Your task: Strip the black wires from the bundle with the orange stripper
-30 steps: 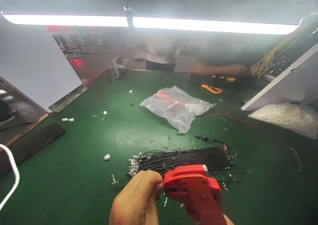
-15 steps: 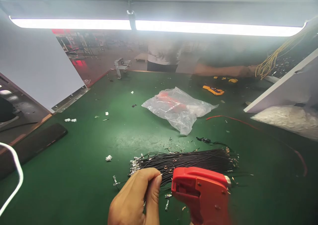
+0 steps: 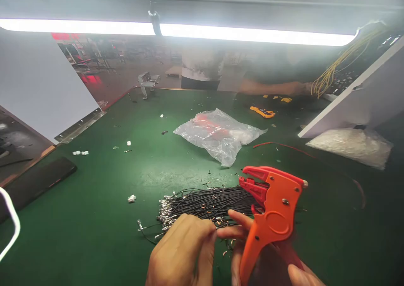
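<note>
My left hand (image 3: 183, 252) is closed in a pinch at the lower middle, with a black wire's end at its fingertips, mostly hidden. My right hand (image 3: 236, 231) holds an orange-and-red wire stripper (image 3: 277, 206) by its handles, its jaws apart and pointing left. Two of its fingers reach out toward the left fingertips and appear to meet them. Just behind both hands lies a bundle of black wires (image 3: 205, 204) with metal terminals (image 3: 166, 210) at the left end. A separate terminal (image 3: 139, 225) on a thin wire sits left of the bundle.
Beyond the wires lies a clear plastic bag (image 3: 221, 136) with something red inside. A yellow-orange tool (image 3: 262, 112), a red wire (image 3: 284, 144) and white connectors (image 3: 131, 198) are scattered on the green table (image 3: 94, 218). A person's arm (image 3: 274, 87) shows at the far side.
The wire stripper has risen and turned, so its jaws and handles now show. Fingers of my right hand have extended to my left fingertips. The view has shifted slightly right.
</note>
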A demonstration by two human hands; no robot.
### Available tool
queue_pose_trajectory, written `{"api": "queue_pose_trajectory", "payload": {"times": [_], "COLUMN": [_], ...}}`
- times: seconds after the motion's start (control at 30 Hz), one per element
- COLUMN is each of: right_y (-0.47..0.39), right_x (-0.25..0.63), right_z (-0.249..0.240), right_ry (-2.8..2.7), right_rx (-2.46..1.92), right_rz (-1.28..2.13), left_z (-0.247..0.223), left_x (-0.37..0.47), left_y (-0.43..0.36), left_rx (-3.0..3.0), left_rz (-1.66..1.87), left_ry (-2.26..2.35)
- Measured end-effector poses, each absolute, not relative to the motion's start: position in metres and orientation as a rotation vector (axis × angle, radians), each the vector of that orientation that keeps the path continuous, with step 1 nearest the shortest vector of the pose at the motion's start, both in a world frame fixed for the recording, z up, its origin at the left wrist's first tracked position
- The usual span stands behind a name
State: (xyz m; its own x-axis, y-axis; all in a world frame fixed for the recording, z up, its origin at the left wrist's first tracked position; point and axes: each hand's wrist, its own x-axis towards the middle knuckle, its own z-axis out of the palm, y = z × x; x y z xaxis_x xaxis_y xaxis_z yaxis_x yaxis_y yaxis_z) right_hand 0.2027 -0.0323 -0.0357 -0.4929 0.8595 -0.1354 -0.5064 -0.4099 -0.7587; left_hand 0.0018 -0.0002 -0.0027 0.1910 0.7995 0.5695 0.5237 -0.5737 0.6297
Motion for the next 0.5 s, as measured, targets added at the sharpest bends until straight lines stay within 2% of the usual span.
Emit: {"api": "queue_pose_trajectory", "payload": {"times": [0.17, 0.33, 0.5], "right_y": [-0.035, -0.037, -0.039], "right_x": [0.202, 0.202, 0.201], "right_z": [-0.019, -0.029, -0.02], "right_ry": [-0.802, -0.864, -1.011], "right_rx": [-0.639, -0.632, -0.812], "right_rz": [1.947, 1.906, 1.947], "left_z": [-0.013, -0.015, -0.02], "left_x": [0.007, 0.002, 0.002], "left_y": [0.0, 0.001, 0.0], "left_rx": [2.236, 2.309, 2.512], "left_rz": [1.284, 1.209, 1.126], "left_ry": [1.207, 1.187, 1.179]}}
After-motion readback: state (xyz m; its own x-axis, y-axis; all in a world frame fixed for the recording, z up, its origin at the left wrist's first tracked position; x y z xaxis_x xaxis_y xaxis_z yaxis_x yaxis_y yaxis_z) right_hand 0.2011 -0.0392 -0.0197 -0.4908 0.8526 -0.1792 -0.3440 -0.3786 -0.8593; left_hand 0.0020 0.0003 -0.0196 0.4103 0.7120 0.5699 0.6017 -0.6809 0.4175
